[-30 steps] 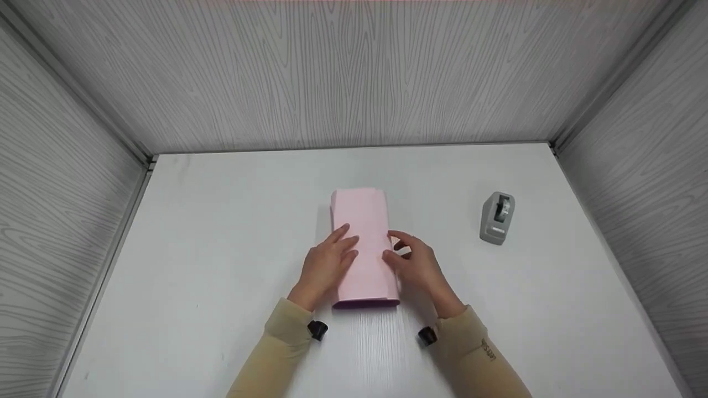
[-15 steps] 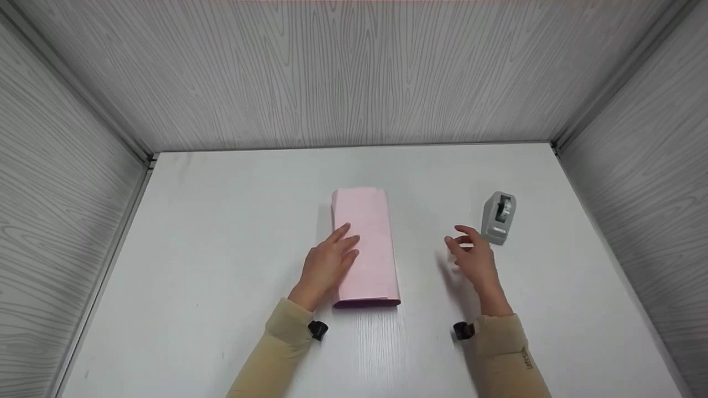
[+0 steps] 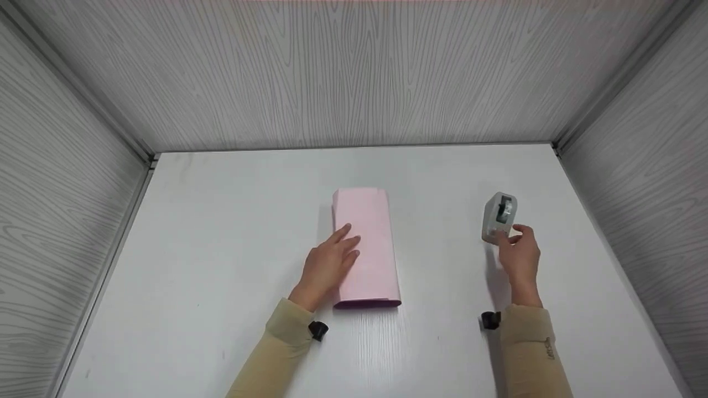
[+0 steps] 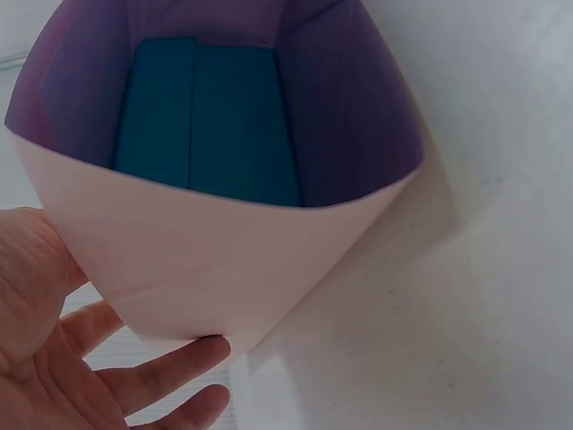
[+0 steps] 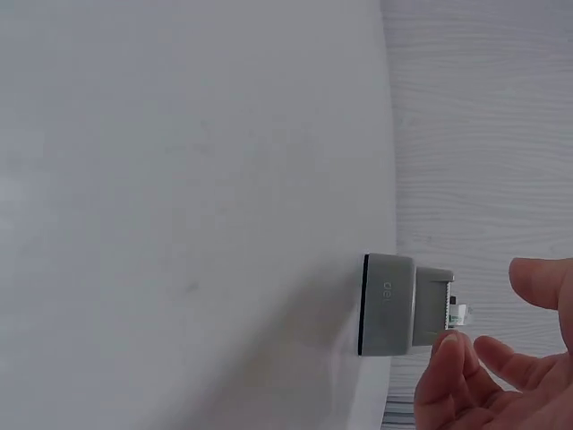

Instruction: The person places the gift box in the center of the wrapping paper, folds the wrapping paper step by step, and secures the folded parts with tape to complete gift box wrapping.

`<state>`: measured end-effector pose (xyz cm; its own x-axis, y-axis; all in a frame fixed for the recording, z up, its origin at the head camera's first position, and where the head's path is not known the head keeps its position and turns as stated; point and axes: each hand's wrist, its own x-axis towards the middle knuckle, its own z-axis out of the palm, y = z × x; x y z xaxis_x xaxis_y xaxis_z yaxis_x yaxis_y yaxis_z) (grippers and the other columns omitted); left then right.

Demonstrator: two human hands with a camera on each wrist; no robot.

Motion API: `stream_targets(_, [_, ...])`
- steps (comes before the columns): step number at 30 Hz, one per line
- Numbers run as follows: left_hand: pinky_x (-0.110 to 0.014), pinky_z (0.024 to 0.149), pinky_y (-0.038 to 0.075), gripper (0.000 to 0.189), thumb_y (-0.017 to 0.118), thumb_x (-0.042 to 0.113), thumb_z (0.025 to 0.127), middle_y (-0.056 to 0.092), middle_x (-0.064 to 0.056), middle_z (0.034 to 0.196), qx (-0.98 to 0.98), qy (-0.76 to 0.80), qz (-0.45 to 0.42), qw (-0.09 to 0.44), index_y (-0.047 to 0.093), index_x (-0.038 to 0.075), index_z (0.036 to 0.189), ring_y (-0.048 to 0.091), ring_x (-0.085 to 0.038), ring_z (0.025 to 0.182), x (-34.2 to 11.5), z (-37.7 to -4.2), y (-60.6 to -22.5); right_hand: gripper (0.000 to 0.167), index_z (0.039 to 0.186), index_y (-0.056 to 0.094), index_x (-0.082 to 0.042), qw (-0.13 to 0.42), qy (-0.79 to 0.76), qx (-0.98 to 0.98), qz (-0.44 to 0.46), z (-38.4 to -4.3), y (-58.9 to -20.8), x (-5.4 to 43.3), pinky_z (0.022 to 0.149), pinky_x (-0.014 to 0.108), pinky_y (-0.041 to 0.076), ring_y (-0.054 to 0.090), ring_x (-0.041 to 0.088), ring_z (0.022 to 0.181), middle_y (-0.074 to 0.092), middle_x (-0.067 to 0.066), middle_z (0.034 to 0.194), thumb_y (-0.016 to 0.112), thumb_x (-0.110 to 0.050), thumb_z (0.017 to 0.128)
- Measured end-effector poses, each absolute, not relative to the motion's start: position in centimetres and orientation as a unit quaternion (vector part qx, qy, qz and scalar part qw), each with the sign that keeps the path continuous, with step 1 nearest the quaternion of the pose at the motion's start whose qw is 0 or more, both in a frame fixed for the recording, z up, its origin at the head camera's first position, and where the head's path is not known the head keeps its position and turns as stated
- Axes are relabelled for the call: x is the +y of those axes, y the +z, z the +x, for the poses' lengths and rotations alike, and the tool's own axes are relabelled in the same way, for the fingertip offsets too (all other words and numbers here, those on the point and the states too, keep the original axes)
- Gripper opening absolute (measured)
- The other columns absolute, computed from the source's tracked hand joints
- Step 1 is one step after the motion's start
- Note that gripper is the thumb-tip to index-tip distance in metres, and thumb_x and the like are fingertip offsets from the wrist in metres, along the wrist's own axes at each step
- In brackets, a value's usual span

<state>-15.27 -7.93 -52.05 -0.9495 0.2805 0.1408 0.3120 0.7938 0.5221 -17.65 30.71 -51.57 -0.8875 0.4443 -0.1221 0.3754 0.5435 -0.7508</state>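
Paper, pink outside and purple within, lies as a long flattened sleeve (image 3: 369,265) at the middle of the bench (image 3: 232,232), round what looks like a teal box (image 4: 237,125). The left hand (image 3: 326,265) rests loosely spread on the sleeve's top and left side, its fingers extended and not gripping. At the right, the right hand (image 3: 520,254) is at the grey tape dispenser (image 3: 489,224), thumb and forefinger bent with a gap between them; a fingertip is right by the cutter and the tape's free end (image 5: 461,313), though whether it touches the tape I cannot tell.

The wrap-around seems done, since the paper encloses the box's sides. Fastening appears to remain: no tape shows on the top face, and the near end gapes, unfolded. The far end's state is unclear.
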Motion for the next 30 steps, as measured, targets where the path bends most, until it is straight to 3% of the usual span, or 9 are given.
stream_targets(5, [-0.053, 0.094, 0.047, 0.037, 0.059, 0.028, 0.099, 0.042, -0.003, 0.152, -0.948, -0.28, -0.149, 0.02, 0.062, 0.016, 0.134, 0.052, -0.03, 0.127, -7.9, -15.3, -52.1, 0.055, 0.141, 0.042, 0.007, 0.022, 0.399, -0.886, -0.236, -18.5, -51.7, 31.3, 0.073, 0.036, 0.045, 0.054, 0.028, 0.09, 0.055, 0.021, 0.11, 0.047, -0.032, 0.101])
stream_targets(13, [-0.053, 0.094, 0.047, 0.038, 0.059, 0.028, 0.099, 0.042, -0.004, 0.152, -0.948, -0.281, -0.151, 0.016, 0.062, 0.015, 0.135, 0.05, -0.029, 0.129, -7.9, -15.2, -52.1, 0.054, 0.133, 0.049, 0.01, -0.027, 0.398, -0.884, -0.245, -19.3, -52.0, 32.0, 0.094, 0.046, 0.045, 0.053, 0.036, 0.111, 0.054, 0.027, 0.126, 0.041, -0.034, 0.103])
stream_targets(22, [-0.052, 0.091, 0.049, 0.037, 0.06, 0.028, 0.099, 0.042, -0.004, 0.151, -0.949, -0.273, -0.155, 0.022, 0.063, 0.015, 0.133, 0.054, -0.031, 0.125, -7.9, -15.3, -52.1, 0.047, 0.13, 0.055, 0.008, -0.019, 0.419, -0.874, -0.246, -19.7, -51.9, 32.2, 0.083, 0.036, 0.047, 0.056, 0.029, 0.103, 0.059, 0.024, 0.122, 0.043, -0.028, 0.102])
stream_targets(30, [-0.053, 0.09, 0.049, 0.037, 0.06, 0.028, 0.099, 0.043, -0.004, 0.151, -0.949, -0.274, -0.154, 0.02, 0.063, 0.015, 0.133, 0.055, -0.033, 0.123, -7.8, -15.3, -52.0, 0.05, 0.136, 0.05, 0.006, -0.043, 0.445, -0.853, -0.268, -20.2, -51.7, 32.6, 0.085, 0.035, 0.048, 0.055, 0.028, 0.106, 0.056, 0.023, 0.127, 0.041, -0.029, 0.103])
